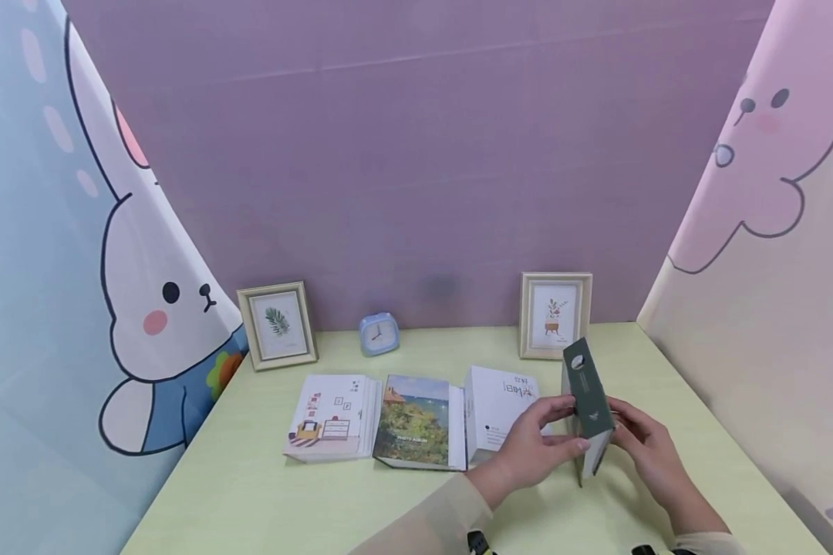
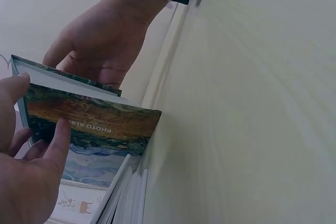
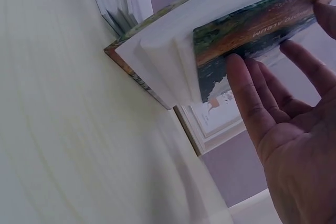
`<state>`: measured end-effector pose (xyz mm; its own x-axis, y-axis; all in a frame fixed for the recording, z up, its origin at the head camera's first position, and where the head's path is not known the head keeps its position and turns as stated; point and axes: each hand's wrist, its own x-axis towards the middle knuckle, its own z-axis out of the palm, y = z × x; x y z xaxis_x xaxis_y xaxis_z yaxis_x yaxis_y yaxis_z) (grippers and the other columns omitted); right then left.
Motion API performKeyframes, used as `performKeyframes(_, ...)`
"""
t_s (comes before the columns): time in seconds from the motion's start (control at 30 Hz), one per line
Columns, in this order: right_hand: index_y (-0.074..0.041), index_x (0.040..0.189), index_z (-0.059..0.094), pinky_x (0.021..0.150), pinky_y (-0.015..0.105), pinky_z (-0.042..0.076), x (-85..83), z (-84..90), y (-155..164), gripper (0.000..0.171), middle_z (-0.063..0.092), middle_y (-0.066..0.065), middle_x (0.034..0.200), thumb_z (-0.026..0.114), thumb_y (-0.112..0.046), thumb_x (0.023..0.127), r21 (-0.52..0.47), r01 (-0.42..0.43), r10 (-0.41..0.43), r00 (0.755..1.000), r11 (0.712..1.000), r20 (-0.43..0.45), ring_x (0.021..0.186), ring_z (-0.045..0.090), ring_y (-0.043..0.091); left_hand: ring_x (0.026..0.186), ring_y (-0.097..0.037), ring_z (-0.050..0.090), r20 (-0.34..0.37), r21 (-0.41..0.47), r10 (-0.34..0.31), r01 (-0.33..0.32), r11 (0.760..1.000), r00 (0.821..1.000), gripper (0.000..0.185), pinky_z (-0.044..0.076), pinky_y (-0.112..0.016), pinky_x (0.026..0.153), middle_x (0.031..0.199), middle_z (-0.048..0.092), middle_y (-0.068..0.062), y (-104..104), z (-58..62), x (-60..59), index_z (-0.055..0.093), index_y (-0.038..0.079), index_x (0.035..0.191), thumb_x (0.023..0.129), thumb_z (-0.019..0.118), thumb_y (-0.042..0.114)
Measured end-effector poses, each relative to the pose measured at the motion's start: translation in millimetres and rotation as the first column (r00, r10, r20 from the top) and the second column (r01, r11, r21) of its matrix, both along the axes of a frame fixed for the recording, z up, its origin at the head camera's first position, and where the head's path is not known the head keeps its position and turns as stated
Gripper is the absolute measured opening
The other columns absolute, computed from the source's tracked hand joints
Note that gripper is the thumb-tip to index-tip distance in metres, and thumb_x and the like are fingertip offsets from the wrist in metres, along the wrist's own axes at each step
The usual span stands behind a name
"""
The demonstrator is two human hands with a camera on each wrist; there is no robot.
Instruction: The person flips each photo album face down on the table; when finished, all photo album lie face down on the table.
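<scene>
A photo album (image 1: 587, 397) with a dark green spine stands upright between both hands at the right of the table. My left hand (image 1: 536, 447) grips it from the left, thumb near the spine's lower end. From the other side my right hand (image 1: 649, 445) holds it, fingertips against the painted cover (image 3: 262, 35) in the right wrist view. At its lower edge the covers spread away from the white pages. To the left lie a white album (image 1: 501, 408), partly behind my left hand, a landscape-covered photo album (image 1: 413, 424), and a white album with a room drawing (image 1: 326, 416).
At the back of the pale green table (image 1: 250, 493) stand a leaf-print picture frame (image 1: 278, 324), a small blue clock (image 1: 379, 334) and a potted-plant picture frame (image 1: 555, 314). A purple backdrop (image 1: 416, 169) rises behind, with printed curtains at both sides.
</scene>
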<state>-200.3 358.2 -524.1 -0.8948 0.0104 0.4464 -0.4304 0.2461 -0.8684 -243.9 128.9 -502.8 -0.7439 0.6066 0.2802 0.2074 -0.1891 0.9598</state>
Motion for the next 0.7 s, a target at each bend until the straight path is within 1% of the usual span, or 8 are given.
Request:
performKeyframes(0.07,0.006,0.145,0.054,0.082,0.021,0.06,0.9,0.7,1,0.038,0.068,-0.017,0.126,0.051,0.002,0.108,-0.005,0.011,-0.011,1.0,1.0,0.002,0.106,0.068,0.001,0.138,-0.022,0.053,-0.034,-0.021,0.0,-0.001,1.0,0.999,0.059,0.056,-0.023,0.095,0.15,0.05,0.004,1,-1.3,0.1,0.052,0.014,0.15,0.096,0.075,0.006)
performKeyframes(0.1,0.006,0.146,0.054,0.082,0.021,0.06,1.3,0.9,1,0.038,0.068,-0.018,0.126,0.049,0.001,0.109,-0.009,0.013,-0.013,1.0,1.0,0.004,0.107,0.067,0.001,0.139,-0.024,0.052,-0.044,-0.028,-0.004,0.002,1.0,0.999,0.058,0.057,-0.022,0.095,0.15,0.049,0.003,1,-1.9,0.0,0.052,0.014,0.15,0.096,0.075,0.006)
performKeyframes(0.2,0.004,0.148,0.053,0.083,0.02,0.06,2.9,1.9,3,0.038,0.066,-0.021,0.128,0.044,-0.003,0.111,-0.021,0.02,-0.02,1.0,1.0,0.014,0.109,0.067,0.0,0.139,-0.024,0.053,-0.048,-0.052,-0.017,0.014,0.999,0.999,0.058,0.057,-0.022,0.094,0.15,0.05,0.003,1,-3.7,0.0,0.052,0.014,0.15,0.097,0.074,0.004)
performKeyframes(0.33,0.0,0.151,0.05,0.086,0.019,0.058,5.0,3.2,5,0.041,0.063,-0.023,0.132,0.037,-0.012,0.115,-0.003,0.031,-0.031,0.999,1.0,0.039,0.114,0.064,-0.003,0.136,-0.019,0.055,-0.054,-0.1,-0.036,0.031,0.994,0.998,0.06,0.057,-0.02,0.093,0.151,0.048,0.007,2,-5.7,0.3,0.051,0.016,0.151,0.096,0.075,0.006)
performKeyframes(0.43,0.001,0.153,0.048,0.088,0.019,0.057,5.8,4.8,6,0.044,0.061,-0.023,0.134,0.032,-0.017,0.116,0.006,0.032,-0.032,0.998,0.999,0.047,0.118,0.061,-0.004,0.134,-0.016,0.055,-0.074,-0.14,-0.042,0.031,0.99,0.996,0.062,0.056,-0.019,0.092,0.151,0.046,0.008,3,-5.5,0.6,0.051,0.017,0.152,0.096,0.076,0.007)
performKeyframes(0.5,0.002,0.153,0.047,0.089,0.019,0.057,6.3,6.0,8,0.045,0.06,-0.021,0.135,0.031,-0.018,0.116,-0.018,0.009,-0.008,0.999,1.0,0.038,0.12,0.06,-0.003,0.133,-0.015,0.056,-0.082,-0.162,-0.047,0.033,0.986,0.996,0.064,0.057,-0.018,0.091,0.15,0.046,0.008,4,-5.0,1.2,0.051,0.018,0.152,0.095,0.077,0.006)
performKeyframes(0.57,0.001,0.153,0.049,0.088,0.02,0.058,6.5,6.7,10,0.044,0.062,-0.018,0.135,0.031,-0.016,0.116,-0.076,-0.021,0.023,0.999,0.997,0.025,0.119,0.061,-0.001,0.132,-0.014,0.056,-0.096,-0.185,-0.049,0.031,0.982,0.994,0.065,0.057,-0.018,0.09,0.149,0.046,0.007,5,-4.2,1.7,0.051,0.019,0.152,0.094,0.078,0.006)
performKeyframes(0.7,-0.004,0.15,0.054,0.087,0.022,0.058,6.8,8.2,15,0.043,0.065,-0.011,0.133,0.031,-0.01,0.115,-0.205,-0.09,0.09,0.996,0.975,-0.008,0.116,0.064,0.003,0.132,-0.014,0.055,-0.142,-0.24,-0.056,0.02,0.971,0.988,0.067,0.057,-0.019,0.091,0.147,0.048,0.006,6,-3.4,2.2,0.052,0.018,0.152,0.092,0.079,0.005)
